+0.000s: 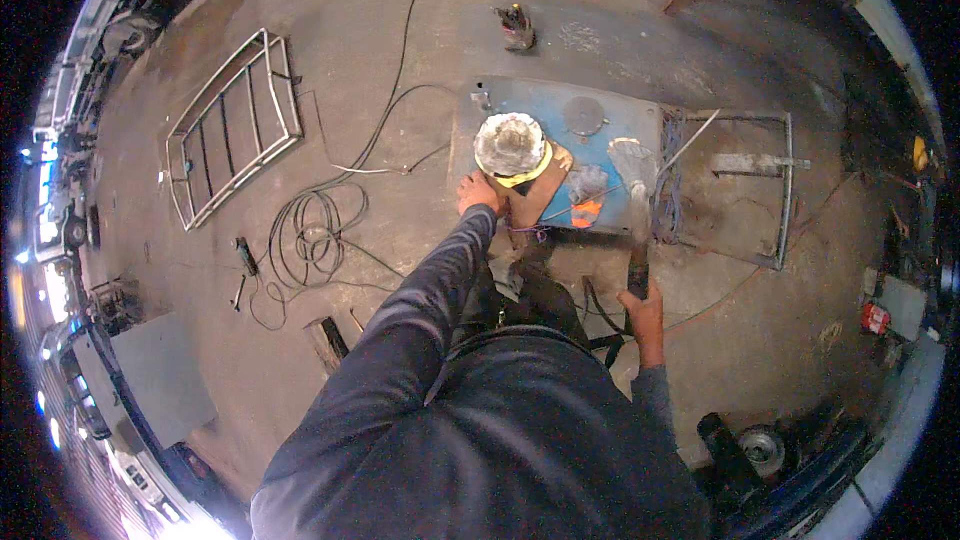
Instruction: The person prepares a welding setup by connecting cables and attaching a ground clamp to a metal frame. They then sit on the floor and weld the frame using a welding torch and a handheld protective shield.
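On a blue-topped bench (520,95) in front of me stands a round, rough, pale grey lump (510,143) with a yellow band round its lower edge. My left hand (481,194) grips its near left side, though the fingertips are partly hidden. Beside it lie a brown flat piece (542,190) and a grey and orange crumpled cloth (588,208). Closed round the dark handle of a tool is my right hand (646,312). That tool (640,258) points away from me, and its pale, flared head (630,156) is over the bench's right part.
A metal frame (786,180) adjoins the bench on the right. Coiled cable (318,230) and a barred metal frame (232,130) lie on the floor at left. A small dark container (516,30) stands beyond the bench. An angle grinder-like tool (245,256) lies near the cable.
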Tool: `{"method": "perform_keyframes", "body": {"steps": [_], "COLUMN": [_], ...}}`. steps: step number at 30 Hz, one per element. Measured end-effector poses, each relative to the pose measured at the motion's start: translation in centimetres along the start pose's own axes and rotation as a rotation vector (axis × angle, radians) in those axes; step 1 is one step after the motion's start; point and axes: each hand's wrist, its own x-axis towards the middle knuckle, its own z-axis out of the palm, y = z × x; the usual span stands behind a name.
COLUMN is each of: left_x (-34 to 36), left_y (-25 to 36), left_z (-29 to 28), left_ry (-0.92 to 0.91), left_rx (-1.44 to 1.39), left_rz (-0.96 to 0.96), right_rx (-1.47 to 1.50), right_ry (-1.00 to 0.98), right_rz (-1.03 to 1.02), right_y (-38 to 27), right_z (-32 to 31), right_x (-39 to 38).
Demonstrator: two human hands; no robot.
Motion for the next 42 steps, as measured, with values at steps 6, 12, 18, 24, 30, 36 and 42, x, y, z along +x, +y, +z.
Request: {"method": "perform_keyframes", "body": {"steps": [6, 12, 18, 24, 30, 36, 42], "left_x": [1.0, -0.6, 0.1, -5.1, -8.4, -6.2, -7.9], "left_y": [1.7, 2.2, -2.1, -4.3, -6.3, -4.9, -10.2], "left_z": [0.8, -0.2, 0.0, -4.1, -9.8, -11.2, -11.4], "left_ry": [-0.095, -0.076, -0.357, -0.653, -0.994, -0.904, -0.923], "left_rx": [0.067, -0.241, -0.241, -1.046, -1.337, -1.004, -0.819], "left_rz": [-0.175, -0.367, 0.205, 0.085, -0.22, 0.012, 0.071], "right_rx": [0.118, 0.248, 0.009, 0.021, -0.106, -0.026, 0.094], "right_ry": [0.056, 0.057, -0.096, -0.158, -0.133, -0.186, -0.13], "right_rz": [0.05, 0.24, 0.163, 0.166, -0.108, 0.031, 0.012], "right_y": [2.7, 3.7, 2.0, -0.1, 1.8, -0.5, -3.2], "right_z": [-0.2, 0.5, -0.3, -0.3, 1.7, 1.9, 4.3], "right_x": [-4.4, -4.1, -2.8, -1.3, 0.5, -1.2, -4.6]}}
